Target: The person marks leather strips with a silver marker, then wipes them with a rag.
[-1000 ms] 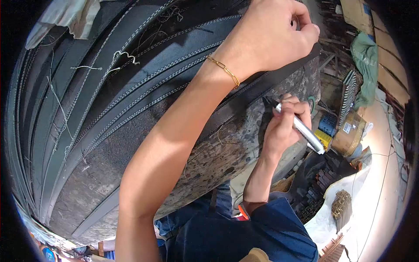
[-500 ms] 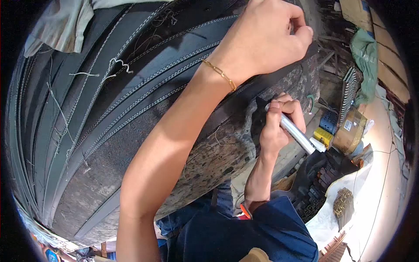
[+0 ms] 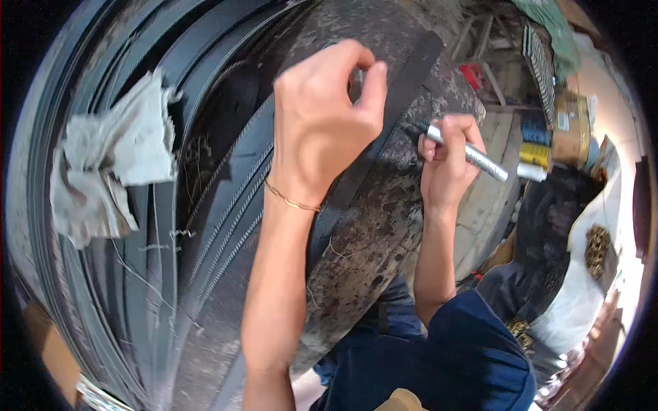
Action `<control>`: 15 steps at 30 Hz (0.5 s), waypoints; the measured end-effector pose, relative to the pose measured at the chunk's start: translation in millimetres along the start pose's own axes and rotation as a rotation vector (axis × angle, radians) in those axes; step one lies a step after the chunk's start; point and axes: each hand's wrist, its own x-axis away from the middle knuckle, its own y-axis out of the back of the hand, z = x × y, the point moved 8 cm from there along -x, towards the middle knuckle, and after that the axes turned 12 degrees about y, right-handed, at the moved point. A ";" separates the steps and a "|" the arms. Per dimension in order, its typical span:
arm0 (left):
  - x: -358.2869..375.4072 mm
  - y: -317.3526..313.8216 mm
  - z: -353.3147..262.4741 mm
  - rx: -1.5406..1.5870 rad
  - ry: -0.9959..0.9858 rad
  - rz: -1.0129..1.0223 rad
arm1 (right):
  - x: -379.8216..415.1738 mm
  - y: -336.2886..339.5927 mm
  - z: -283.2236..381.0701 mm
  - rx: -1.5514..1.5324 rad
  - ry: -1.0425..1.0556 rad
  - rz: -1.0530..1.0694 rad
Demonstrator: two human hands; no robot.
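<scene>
My right hand grips a silver marker pen with printing on its barrel. The dark tip end points left, close to the edge of a wide dark strap lying on the stained worktop. My left hand, with a gold chain bracelet at the wrist, is over that strap. Its thumb and forefinger curl toward each other; the other fingers are hidden, as is anything in them. Left of this hand lie several long dark straps with white stitching along their edges.
A crumpled pale cloth and loose threads lie on the straps at left. Beyond the worktop at right are a cardboard box, a yellow container, a white cylinder and a green cloth.
The view has shifted, bringing the pale cloth lower into sight. My left hand appears further left and lower. The marker pen stays in my right hand, its dark tip end now showing.
</scene>
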 end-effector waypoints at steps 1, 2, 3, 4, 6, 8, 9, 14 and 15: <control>3.1 -8.9 0.7 -0.035 -0.026 0.047 | -3.0 -1.5 3.4 0.037 -0.021 -0.063; 4.5 -12.4 -0.9 -0.031 -0.049 0.076 | -4.4 1.4 5.1 0.033 -0.011 -0.099; 6.5 -16.2 -2.7 -0.161 -0.076 0.105 | -5.0 4.4 6.0 0.123 -0.013 -0.106; 7.6 -19.7 -5.1 -0.291 -0.106 0.132 | -5.5 7.3 7.3 0.213 -0.018 -0.114; 8.8 -23.9 -8.7 -0.327 -0.112 0.196 | -1.8 8.8 7.3 0.263 -0.017 -0.204; 11.2 -30.3 -8.0 -0.445 -0.111 0.268 | 0.0 5.6 5.6 0.342 0.040 -0.122; 11.9 -31.7 -5.5 -0.445 -0.093 0.278 | 1.6 3.7 4.7 0.331 0.033 -0.117; 11.9 -33.8 -7.3 -0.466 -0.099 0.296 | 0.7 -4.5 7.4 0.318 0.078 -0.064; 12.1 -33.4 -6.4 -0.464 -0.096 0.293 | 0.3 -5.2 7.7 0.315 0.091 -0.055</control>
